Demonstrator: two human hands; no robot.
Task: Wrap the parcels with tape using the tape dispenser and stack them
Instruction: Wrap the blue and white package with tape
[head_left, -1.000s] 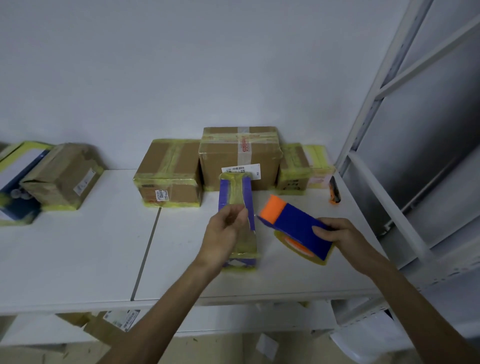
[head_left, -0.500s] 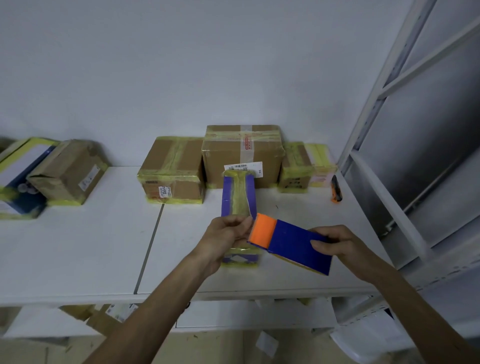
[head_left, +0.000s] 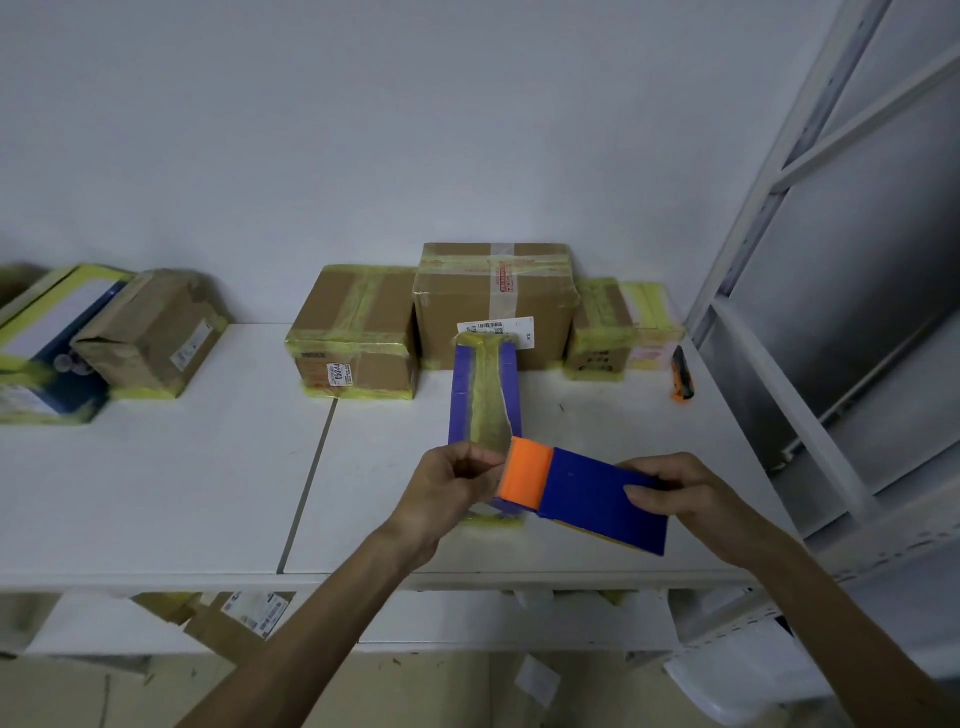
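Observation:
A long purple parcel (head_left: 483, 395) with a yellow tape strip down its top lies on the white table (head_left: 156, 483), pointing away from me. My left hand (head_left: 449, 486) pinches the tape end at the parcel's near part, right beside the dispenser's orange head. My right hand (head_left: 680, 493) grips the blue and orange tape dispenser (head_left: 582, 493), held just above the parcel's near end. The parcel's near end is hidden behind hand and dispenser.
Taped cardboard boxes line the wall: a low one (head_left: 358, 332), a taller one (head_left: 493, 301), a small one (head_left: 600, 327). Two more parcels (head_left: 150, 332) lie at far left. An orange cutter (head_left: 681, 379) lies at right. A metal rack (head_left: 779, 312) stands at right.
The dispenser has swung down and left, from tilted above the table to lying over the parcel's near end. My left hand shifted from the parcel's top to the tape at the orange head.

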